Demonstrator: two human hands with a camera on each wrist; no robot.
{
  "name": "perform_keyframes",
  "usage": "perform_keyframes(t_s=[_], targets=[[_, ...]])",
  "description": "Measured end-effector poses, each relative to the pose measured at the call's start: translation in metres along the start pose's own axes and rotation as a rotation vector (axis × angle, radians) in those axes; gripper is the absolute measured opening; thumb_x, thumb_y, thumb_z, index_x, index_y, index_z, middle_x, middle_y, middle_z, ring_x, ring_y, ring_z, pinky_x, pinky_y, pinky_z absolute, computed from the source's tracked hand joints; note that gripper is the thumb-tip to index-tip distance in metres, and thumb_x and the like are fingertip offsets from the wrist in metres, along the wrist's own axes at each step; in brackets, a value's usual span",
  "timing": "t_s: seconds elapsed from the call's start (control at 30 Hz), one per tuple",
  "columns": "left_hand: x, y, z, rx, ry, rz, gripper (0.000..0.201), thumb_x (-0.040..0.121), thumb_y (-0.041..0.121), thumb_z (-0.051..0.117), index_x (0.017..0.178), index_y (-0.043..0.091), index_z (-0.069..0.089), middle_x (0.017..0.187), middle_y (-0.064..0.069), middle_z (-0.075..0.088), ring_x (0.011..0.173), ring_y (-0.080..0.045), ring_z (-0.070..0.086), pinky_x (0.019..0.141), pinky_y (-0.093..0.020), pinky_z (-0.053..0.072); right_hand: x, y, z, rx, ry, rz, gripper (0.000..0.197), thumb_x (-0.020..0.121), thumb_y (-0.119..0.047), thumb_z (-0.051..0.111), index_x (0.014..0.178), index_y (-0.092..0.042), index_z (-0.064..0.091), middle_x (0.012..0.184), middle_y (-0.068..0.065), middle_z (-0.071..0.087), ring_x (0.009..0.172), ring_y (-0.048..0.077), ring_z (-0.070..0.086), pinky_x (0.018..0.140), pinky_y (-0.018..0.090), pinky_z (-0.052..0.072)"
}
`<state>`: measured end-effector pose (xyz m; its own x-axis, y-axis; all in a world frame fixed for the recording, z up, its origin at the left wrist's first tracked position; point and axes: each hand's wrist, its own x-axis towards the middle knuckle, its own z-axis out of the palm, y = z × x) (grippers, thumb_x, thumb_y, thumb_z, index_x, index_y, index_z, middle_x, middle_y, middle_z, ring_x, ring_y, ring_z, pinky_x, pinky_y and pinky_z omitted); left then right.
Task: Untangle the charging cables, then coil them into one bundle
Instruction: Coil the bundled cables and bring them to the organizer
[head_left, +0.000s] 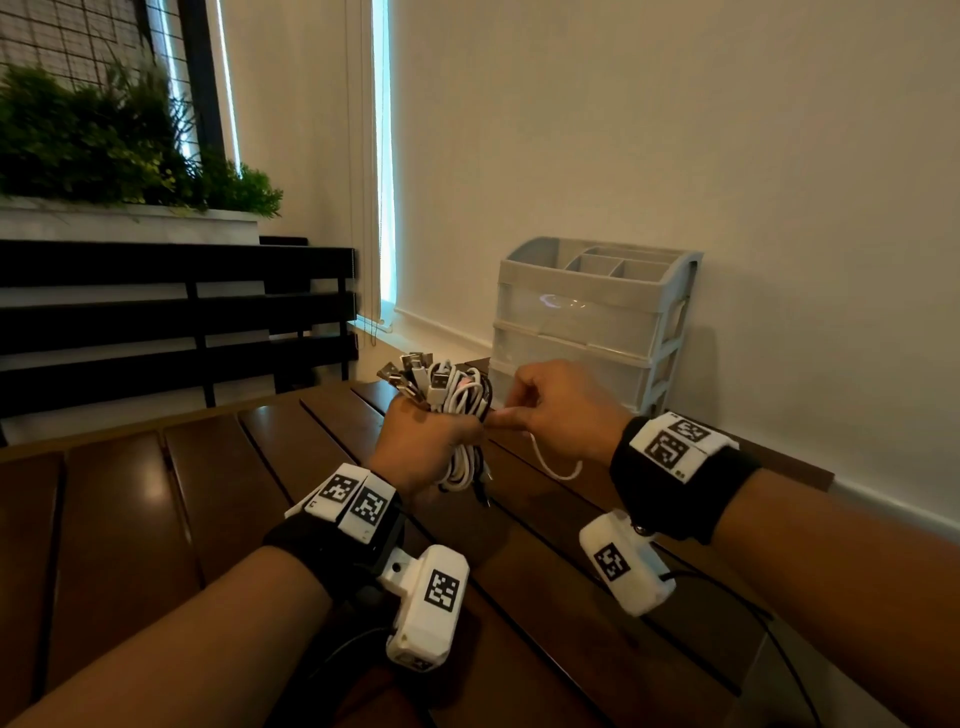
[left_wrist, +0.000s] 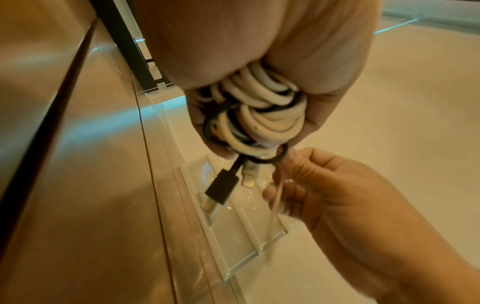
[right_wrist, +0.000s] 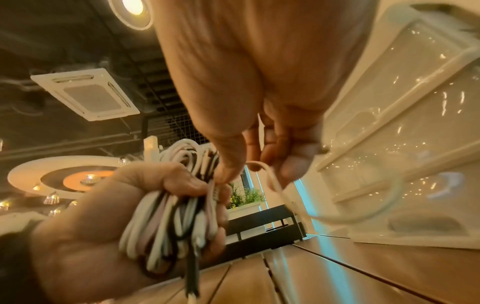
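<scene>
A dark brown slatted wooden table (head_left: 156, 499) filled the lower part of the head view, with a pale wall behind it. At the table's far edge, against that wall, stood a grey plastic organiser with translucent drawers (head_left: 587, 317) and open compartments on top. To the left, beyond the table, a black slatted bench back (head_left: 171, 312) ran below a white planter of green foliage (head_left: 119, 150). Above the table, the left hand (head_left: 421, 447) was closed in a fist round a coiled bundle of white and black charging cables (head_left: 457, 400), holding it upright and clear of the wood; a cluster of silver USB plugs (head_left: 410, 374) fanned out of the top of the fist, and loops hung below it. The right hand (head_left: 561, 400), just beside the bundle, had its fingers curled and pinched a thin white cable strand (head_left: 556, 467) that drooped in a loose loop under it. From the left wrist view, a black connector (left_wrist: 222, 188) dangled from the bottom of the coil.
</scene>
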<state>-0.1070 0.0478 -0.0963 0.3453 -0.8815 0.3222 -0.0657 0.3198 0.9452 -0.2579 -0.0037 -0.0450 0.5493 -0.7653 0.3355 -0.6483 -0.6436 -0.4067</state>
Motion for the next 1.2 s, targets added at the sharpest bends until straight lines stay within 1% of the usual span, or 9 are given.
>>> perform_keyframes(t_s=[0.1,0.3,0.4,0.47,0.57,0.8,0.9,1.03,1.2], targets=[[0.002,0.000,-0.001,-0.003,0.056,0.003,0.019,0.064,-0.008,0.070,0.080,-0.015,0.060,0.067,-0.015,0.061,0.064,-0.027,0.060,0.066,-0.055,0.055,-0.002,0.006,0.001,-0.048,-0.021,0.024,0.023,0.088,-0.036,0.065,0.071,-0.020,0.061,0.067,-0.005,0.055,0.060,0.006,0.048,0.056,0.019,0.033],[0.002,-0.004,0.003,0.050,0.019,-0.012,0.013,0.065,-0.008,0.073,0.064,-0.002,0.062,0.060,-0.009,0.066,0.055,-0.025,0.064,0.062,-0.043,0.055,-0.007,0.001,0.006,0.655,-0.071,0.205,0.010,0.095,-0.007,0.055,0.085,-0.008,0.058,0.070,0.012,0.062,0.055,0.015,0.064,0.052,0.023,0.054],[0.002,0.000,0.001,-0.026,-0.036,-0.024,0.027,0.059,-0.003,0.076,0.081,-0.012,0.064,0.077,-0.027,0.067,0.069,-0.037,0.068,0.071,-0.059,0.056,-0.011,-0.001,0.006,0.834,-0.071,0.220,0.010,0.094,-0.001,0.053,0.085,-0.005,0.057,0.078,0.017,0.061,0.059,0.019,0.065,0.052,0.023,0.055],[0.000,0.003,0.002,-0.061,-0.108,-0.045,0.024,0.063,-0.007,0.075,0.083,-0.014,0.065,0.078,-0.028,0.067,0.068,-0.034,0.067,0.069,-0.052,0.057,-0.012,0.000,0.005,0.904,-0.068,0.230,0.010,0.092,0.001,0.055,0.084,-0.005,0.057,0.082,0.019,0.062,0.063,0.022,0.065,0.054,0.025,0.056],[-0.006,0.005,0.003,-0.102,-0.187,-0.073,0.020,0.070,-0.015,0.070,0.088,-0.008,0.068,0.079,-0.021,0.070,0.068,-0.029,0.069,0.063,-0.038,0.055,-0.013,0.001,0.005,0.961,-0.067,0.226,0.010,0.090,0.002,0.056,0.082,-0.004,0.057,0.082,0.018,0.064,0.064,0.023,0.065,0.053,0.025,0.055],[-0.007,0.005,0.000,-0.189,-0.288,-0.119,0.045,0.065,-0.018,0.072,0.108,-0.009,0.062,0.108,-0.026,0.068,0.103,-0.041,0.066,0.087,-0.050,0.054,-0.016,0.001,-0.001,1.122,-0.156,0.249,0.010,0.091,0.008,0.050,0.093,0.002,0.057,0.084,0.017,0.063,0.064,0.020,0.067,0.053,0.024,0.055],[-0.008,0.005,0.002,-0.191,-0.317,-0.108,0.041,0.066,-0.023,0.068,0.105,-0.010,0.062,0.105,-0.026,0.069,0.098,-0.038,0.069,0.082,-0.045,0.057,-0.018,0.003,-0.003,1.159,-0.176,0.251,0.012,0.090,0.010,0.048,0.095,0.003,0.056,0.084,0.018,0.062,0.062,0.019,0.066,0.050,0.024,0.055],[-0.010,0.002,0.003,-0.100,-0.328,-0.078,0.044,0.060,-0.013,0.079,0.102,-0.007,0.066,0.105,-0.027,0.068,0.101,-0.041,0.067,0.089,-0.056,0.053,-0.021,0.005,0.003,1.167,-0.162,0.260,0.008,0.088,0.008,0.052,0.084,0.002,0.056,0.081,0.019,0.062,0.063,0.021,0.064,0.051,0.027,0.056],[-0.011,0.002,0.007,-0.036,-0.200,-0.053,0.025,0.067,-0.019,0.068,0.090,-0.009,0.066,0.083,-0.025,0.069,0.073,-0.036,0.068,0.065,-0.042,0.057,-0.017,0.003,0.002,1.080,-0.167,0.236,0.008,0.083,0.001,0.063,0.078,-0.004,0.059,0.075,0.012,0.064,0.062,0.017,0.060,0.054,0.023,0.052]])
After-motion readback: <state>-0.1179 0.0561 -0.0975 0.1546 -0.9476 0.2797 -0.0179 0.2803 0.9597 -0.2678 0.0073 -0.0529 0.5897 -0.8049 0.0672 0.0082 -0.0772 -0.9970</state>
